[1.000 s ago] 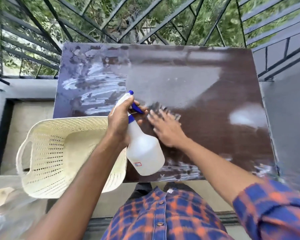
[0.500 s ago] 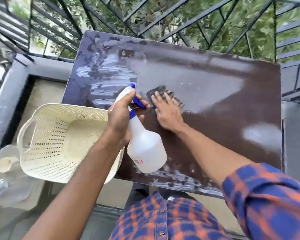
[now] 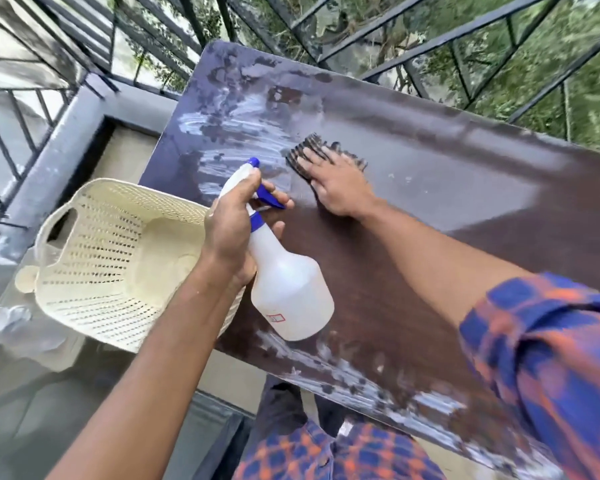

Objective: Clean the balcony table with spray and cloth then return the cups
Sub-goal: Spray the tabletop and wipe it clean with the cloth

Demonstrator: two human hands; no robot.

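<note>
A dark brown balcony table (image 3: 465,209) fills the middle of the head view, with white wet streaks at its far left and along its near edge. My left hand (image 3: 232,233) grips a white spray bottle (image 3: 288,292) with a blue trigger, tilted over the table's left side. My right hand (image 3: 336,185) lies flat, fingers spread, pressing a dark striped cloth (image 3: 307,150) onto the tabletop just beyond the bottle's nozzle. No cups are visible on the table.
A cream perforated plastic basket (image 3: 118,258) stands left of the table on a lower glass surface (image 3: 49,375), with pale round items (image 3: 11,320) beside it. Black metal railing (image 3: 378,43) runs behind and to the left, greenery beyond.
My right hand has slid the cloth farther away and leftward across the table, towards the white streaks. The left hand keeps holding the bottle. My view has tilted.
</note>
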